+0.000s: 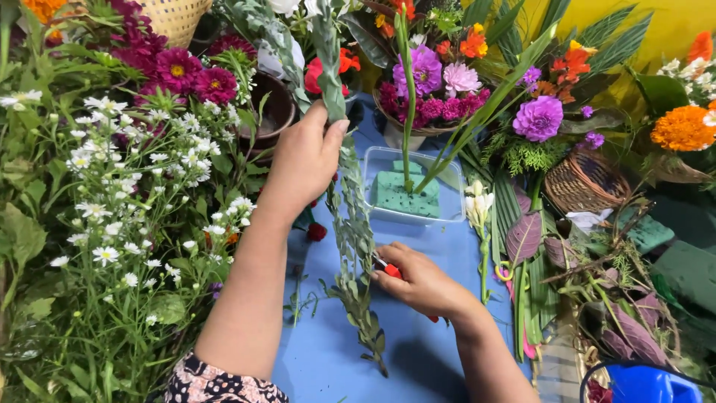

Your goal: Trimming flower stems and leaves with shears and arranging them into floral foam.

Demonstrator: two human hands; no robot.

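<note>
A: In the head view, what does the left hand (304,160) have hold of?

B: It is closed around a long leafy green stem (350,224), gripping it high, just above the middle of the frame, so the stem hangs taut down over the blue table (418,366) and its lower part is presented to the other hand.

A: And the right hand (421,283)?

B: It is curled shut on red-handled scissors (391,270), the blades meeting the stem from the right, below centre. The stem's tip trails toward the bottom middle.

A: Why the clear tray (447,186) behind?

B: It holds a green floral foam block (406,195) with upright stalks stuck in it, close at hand, centre frame.

A: Room to move?

B: Little at the sides. White daisy-like flowers (134,179) crowd the left; a wicker basket (585,183), purple leaves (524,237) and a blue bucket (641,382) fill the right. The open lane is the blue strip running down between the forearms.
</note>
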